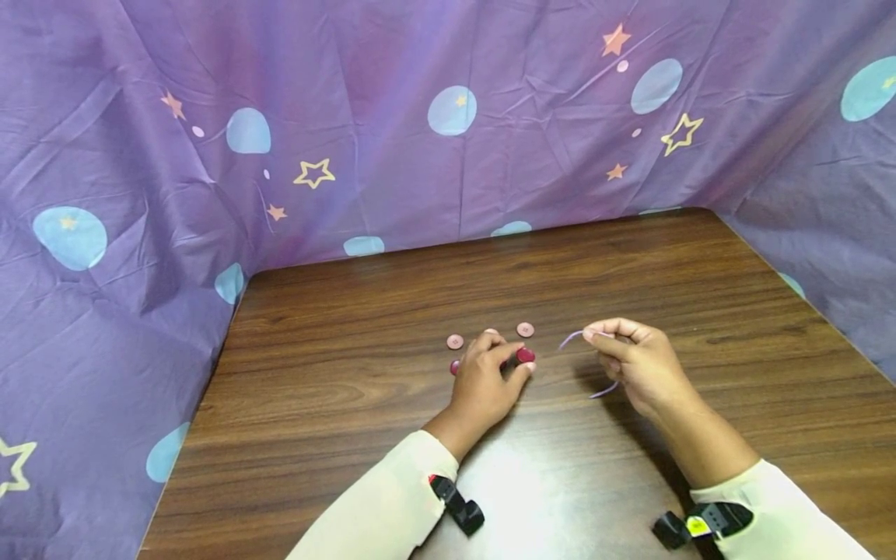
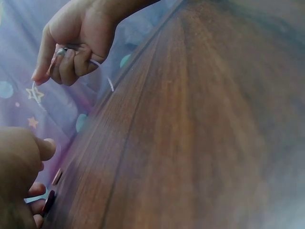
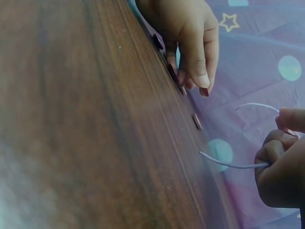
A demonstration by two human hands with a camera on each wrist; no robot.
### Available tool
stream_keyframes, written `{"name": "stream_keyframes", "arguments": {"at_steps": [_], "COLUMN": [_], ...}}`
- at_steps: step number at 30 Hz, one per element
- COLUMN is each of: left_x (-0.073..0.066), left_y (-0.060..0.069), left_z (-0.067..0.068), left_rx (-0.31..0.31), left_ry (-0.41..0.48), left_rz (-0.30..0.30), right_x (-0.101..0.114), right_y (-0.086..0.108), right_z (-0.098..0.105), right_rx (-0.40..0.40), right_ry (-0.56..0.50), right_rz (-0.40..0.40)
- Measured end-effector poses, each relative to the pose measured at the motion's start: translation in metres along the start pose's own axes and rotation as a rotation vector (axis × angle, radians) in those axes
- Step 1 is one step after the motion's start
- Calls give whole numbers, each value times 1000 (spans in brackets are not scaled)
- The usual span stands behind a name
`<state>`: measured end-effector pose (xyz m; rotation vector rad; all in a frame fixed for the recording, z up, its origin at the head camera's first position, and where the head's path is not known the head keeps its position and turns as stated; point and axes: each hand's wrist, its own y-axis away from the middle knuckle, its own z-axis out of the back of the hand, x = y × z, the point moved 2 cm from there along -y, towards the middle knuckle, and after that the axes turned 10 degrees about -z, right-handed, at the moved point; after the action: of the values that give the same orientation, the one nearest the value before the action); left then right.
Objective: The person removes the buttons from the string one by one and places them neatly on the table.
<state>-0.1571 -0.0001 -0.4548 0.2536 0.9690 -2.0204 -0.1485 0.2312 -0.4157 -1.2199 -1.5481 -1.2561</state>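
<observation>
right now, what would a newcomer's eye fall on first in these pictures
Probably the purple cloth, with its stars and blue circles, hanging behind and beside the wooden table. Next, near the middle of the head view, the left hand pinches a dark red button, with pale pink buttons close by. To its right, the right hand holds a thin lilac cord.

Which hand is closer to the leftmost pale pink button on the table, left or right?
Left. The left hand is just to the right of that pale pink button; the right hand is much farther right, beyond the left hand.
</observation>
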Motion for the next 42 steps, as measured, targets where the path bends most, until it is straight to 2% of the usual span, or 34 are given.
{"name": "stream_keyframes", "arguments": {"at_steps": [5, 10, 14, 21, 26, 34, 42], "left_x": [-1, -4, -5, -8, -12, -15, -18], "left_y": [-2, -4, -6, -5, -5, -7, -9], "left_z": [-1, -2, -3, -5, -7, -10, -12], "left_rx": [16, 57, 74, 82, 88, 98, 130], "left_ry": [-66, -136, -155, -214, -243, -267, -278], "left_rz": [19, 43, 57, 25, 36, 98, 136], "right_x": [2, 5, 7, 7, 6, 7, 8], "right_y": [1, 1, 0, -1, -1, -1, -1], "right_z": [2, 6, 9, 11, 12, 12, 14], "right_rx": [-5, -48, -81, -104, -108, -106, -101], "right_ry": [-22, -39, -39, -62, -66, -61, -111], "right_rz": [2, 12, 15, 7, 2, -11, -6]}}
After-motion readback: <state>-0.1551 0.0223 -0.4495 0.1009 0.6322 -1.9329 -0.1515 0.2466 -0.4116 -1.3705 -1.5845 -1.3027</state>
